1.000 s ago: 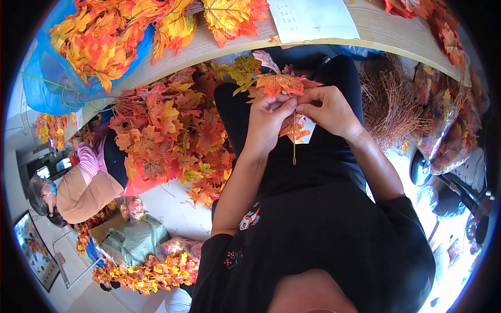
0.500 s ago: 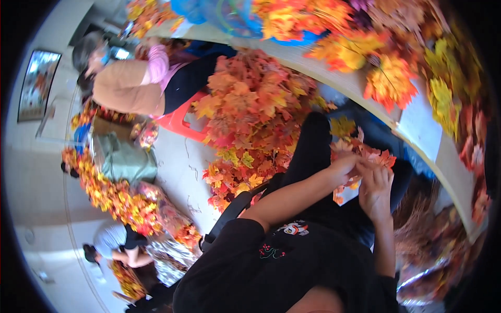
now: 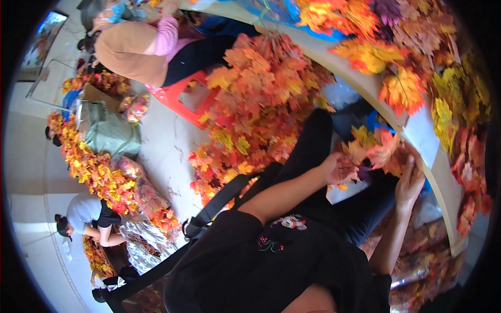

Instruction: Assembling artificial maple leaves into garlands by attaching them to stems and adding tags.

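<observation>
Over my lap is a spray of artificial maple leaves (image 3: 383, 148), orange and red with a yellow-green leaf on its far side. My right hand (image 3: 409, 183) is at its right end, by the table edge. The fingers point up and close against an orange-brown leaf, whose grip is partly hidden. My left hand (image 3: 338, 168) lies at the spray's left side, palm turned up. Its fingers are loosely curled and slightly apart, with nothing visible gripped. A dark purple leaf (image 3: 364, 173) shows just beyond those fingertips.
A table (image 3: 443, 195) curves along the right, bearing orange, yellow and purple leaves. Heaped orange maple leaves (image 3: 263, 94) stand ahead left, beside a red stool (image 3: 190, 99) with a seated person. Another person (image 3: 86, 211) bends at far left, near a green sack (image 3: 109, 130).
My hands, together at the spray before, have parted. The right hand moved right toward the table edge; the left loosened its fingers. The view has shifted slightly.
</observation>
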Demonstrator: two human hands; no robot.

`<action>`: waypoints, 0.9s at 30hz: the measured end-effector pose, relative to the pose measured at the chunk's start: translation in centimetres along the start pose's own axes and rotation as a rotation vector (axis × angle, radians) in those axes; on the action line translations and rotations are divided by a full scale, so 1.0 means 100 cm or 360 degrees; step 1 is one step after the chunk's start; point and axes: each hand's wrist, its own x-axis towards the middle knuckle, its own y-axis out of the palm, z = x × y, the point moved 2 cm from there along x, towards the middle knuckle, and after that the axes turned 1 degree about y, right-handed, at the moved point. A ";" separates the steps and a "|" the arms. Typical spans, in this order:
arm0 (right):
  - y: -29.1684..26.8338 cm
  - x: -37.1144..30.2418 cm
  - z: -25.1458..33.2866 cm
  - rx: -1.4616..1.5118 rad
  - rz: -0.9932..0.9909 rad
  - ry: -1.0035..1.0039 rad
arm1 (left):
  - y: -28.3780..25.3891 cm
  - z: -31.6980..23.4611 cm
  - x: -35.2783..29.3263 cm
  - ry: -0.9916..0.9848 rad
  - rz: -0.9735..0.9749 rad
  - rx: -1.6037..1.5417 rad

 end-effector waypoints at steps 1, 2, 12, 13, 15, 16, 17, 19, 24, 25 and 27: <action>-0.008 0.004 0.011 -0.0044 -0.0014 -0.0051 | -0.005 0.008 0.002 -0.0195 -0.0078 -0.0018; -0.018 0.003 0.020 0.0048 -0.0023 -0.0060 | -0.004 0.008 0.011 -0.0309 -0.0043 0.0026; -0.141 -0.073 0.045 0.0140 -0.0210 -0.0191 | 0.139 -0.087 -0.008 0.0613 0.0749 -0.0039; -0.131 -0.071 0.048 0.0116 -0.0238 -0.0180 | 0.138 -0.098 -0.016 0.0589 0.0662 0.0026; -0.112 -0.070 0.052 0.0074 -0.0202 -0.0054 | 0.131 -0.118 -0.030 0.0546 0.0614 -0.0029; -0.098 -0.066 0.047 0.0167 -0.0171 -0.0090 | 0.123 -0.130 -0.040 0.0665 0.0451 0.0013; -0.093 -0.065 0.039 0.0162 -0.0065 -0.0156 | 0.114 -0.139 -0.046 0.0763 0.0282 0.0047; -0.076 -0.059 0.049 0.0184 0.0104 -0.0203 | 0.093 -0.166 -0.055 0.0967 0.0139 0.0093; -0.052 -0.030 0.060 0.0293 0.0165 -0.0277 | 0.089 -0.175 -0.113 0.1265 -0.0068 0.0091; -0.047 -0.021 0.060 0.0293 0.0172 -0.0271 | 0.083 -0.172 -0.136 0.1355 -0.0077 0.0013; -0.056 -0.004 0.065 0.0334 0.0074 -0.0253 | 0.078 -0.169 -0.169 0.1347 0.0218 0.0055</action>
